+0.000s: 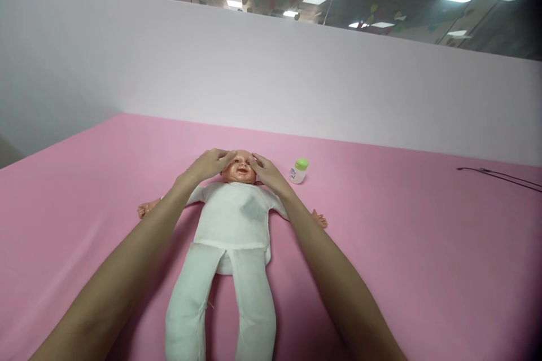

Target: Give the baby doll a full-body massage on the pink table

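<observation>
A baby doll (237, 215) with a white cloth body lies on its back, its arms spread out to the sides. My left hand (212, 163) rests against the left side of the doll's head, thumb reaching over the forehead. On the other side, my right hand (267, 172) touches the temple in the same way. Both hands have their fingers stretched out along the head, and the far fingertips are partly hidden. Just right of my right hand stands a small jar (298, 171) with a green lid and a whitish body.
Under the doll spreads a pink padded surface (402, 248). A white partition wall (271, 79) rises along its far edge, with glass above it. A thin black cord (499, 174) lies at the far right.
</observation>
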A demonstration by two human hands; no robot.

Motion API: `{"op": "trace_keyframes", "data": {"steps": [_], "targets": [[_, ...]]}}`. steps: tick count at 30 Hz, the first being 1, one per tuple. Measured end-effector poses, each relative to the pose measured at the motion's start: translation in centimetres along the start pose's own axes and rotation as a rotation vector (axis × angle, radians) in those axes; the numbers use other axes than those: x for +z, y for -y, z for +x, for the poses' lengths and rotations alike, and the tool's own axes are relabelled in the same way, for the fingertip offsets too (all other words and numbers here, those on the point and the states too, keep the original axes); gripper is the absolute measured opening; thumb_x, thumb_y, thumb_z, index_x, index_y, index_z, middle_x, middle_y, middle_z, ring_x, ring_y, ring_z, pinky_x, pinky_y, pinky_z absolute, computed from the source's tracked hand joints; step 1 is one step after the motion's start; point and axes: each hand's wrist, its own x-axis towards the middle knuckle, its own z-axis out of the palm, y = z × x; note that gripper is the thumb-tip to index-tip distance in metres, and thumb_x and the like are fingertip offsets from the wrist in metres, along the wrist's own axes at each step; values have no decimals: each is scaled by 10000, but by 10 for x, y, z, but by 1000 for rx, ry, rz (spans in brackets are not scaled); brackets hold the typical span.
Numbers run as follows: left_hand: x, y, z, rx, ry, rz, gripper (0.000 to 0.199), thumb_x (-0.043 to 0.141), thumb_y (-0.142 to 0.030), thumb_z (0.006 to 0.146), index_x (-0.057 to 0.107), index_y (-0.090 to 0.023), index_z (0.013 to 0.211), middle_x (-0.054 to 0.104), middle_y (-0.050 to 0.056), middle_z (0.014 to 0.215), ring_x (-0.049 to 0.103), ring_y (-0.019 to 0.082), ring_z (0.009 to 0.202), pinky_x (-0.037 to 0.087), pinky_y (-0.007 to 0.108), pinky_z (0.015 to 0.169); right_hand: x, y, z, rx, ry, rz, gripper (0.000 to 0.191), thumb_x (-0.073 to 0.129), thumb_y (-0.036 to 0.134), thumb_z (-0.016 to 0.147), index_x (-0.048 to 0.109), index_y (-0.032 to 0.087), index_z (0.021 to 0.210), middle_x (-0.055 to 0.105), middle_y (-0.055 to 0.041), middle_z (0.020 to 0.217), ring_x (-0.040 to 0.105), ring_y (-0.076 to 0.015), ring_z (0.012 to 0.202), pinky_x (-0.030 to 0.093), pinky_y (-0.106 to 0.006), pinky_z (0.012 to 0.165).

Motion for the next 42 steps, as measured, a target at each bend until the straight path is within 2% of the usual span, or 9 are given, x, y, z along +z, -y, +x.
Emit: {"op": "trace_keyframes", "data": {"steps": [3, 5, 10, 16, 20, 23, 31, 37, 42], "targets": [[-11, -3, -4, 155, 155, -18, 441, 605, -652, 895, 695, -229, 981, 720, 56, 932, 660, 244, 853, 458, 307, 723, -9, 22, -10, -56, 235, -81, 563, 784, 493, 898, 647, 258, 1391, 717, -75, 1346, 688, -261, 1191, 556, -410, 1042], [-12, -2, -4, 191, 193, 16, 466, 745, -607, 782, 698, -238, 1063, 719, 49, 947, 662, 251, 851, 467, 308, 716, -11, 30, -15, -89, 294, -124, 683, 854, 353, 825, 594, 278, 1453, 710, -61, 1354, 689, -260, 1182, 562, -396, 1013], [-12, 10, 1, 223, 162, 63, 433, 756, -531, 780, 726, -238, 1097, 732, 60, 928, 676, 280, 877, 489, 338, 747, -18, 21, -13, -84, 245, -234, 733, 770, 206, 844, 530, 297, 1530, 691, -59, 1391, 683, -270, 1175, 555, -418, 995], [-17, 16, 3, 231, 210, 55, 454, 475, -542, 994, 706, -253, 1257, 755, 77, 1143, 681, 261, 990, 488, 320, 795, -28, 21, -11, -71, 316, -302, 750, 779, 318, 884, 478, 333, 1570, 669, -50, 1432, 674, -273, 1194, 545, -417, 1015], [-13, 8, -1, 228, 200, 141, 479, 721, -602, 834, 709, -241, 1148, 724, 63, 932, 650, 241, 801, 420, 304, 660, -16, 31, -17, -20, 220, -387, 798, 865, 375, 800, 515, 289, 1513, 693, -79, 1364, 672, -296, 1158, 556, -394, 928], [-12, 7, -2, 242, 172, 148, 429, 776, -557, 775, 707, -243, 1058, 684, 37, 843, 611, 226, 740, 388, 302, 634, -12, 32, -19, -12, 169, -431, 710, 842, 373, 821, 551, 262, 1459, 716, -83, 1282, 678, -290, 1097, 552, -382, 878], [-17, 14, 0, 228, 197, 92, 457, 457, -558, 1001, 684, -253, 1253, 727, 58, 976, 639, 229, 827, 432, 308, 703, -27, 28, -15, -55, 309, -328, 621, 721, 429, 947, 511, 327, 1522, 679, -62, 1393, 687, -259, 1157, 539, -387, 968], [-10, 1, -6, 225, 157, 196, 429, 768, -601, 790, 680, -256, 1029, 680, 43, 842, 610, 238, 734, 376, 310, 618, -8, 33, -21, -14, 171, -506, 719, 851, 462, 812, 542, 242, 1423, 704, -103, 1270, 670, -303, 1107, 534, -361, 832], [-12, 9, 0, 250, 189, 172, 385, 755, -527, 811, 678, -254, 1071, 715, 41, 898, 646, 249, 799, 424, 314, 671, -13, 27, -18, -47, 197, -515, 638, 810, 372, 847, 545, 257, 1417, 726, -69, 1158, 679, -272, 1004, 520, -338, 788]]}}
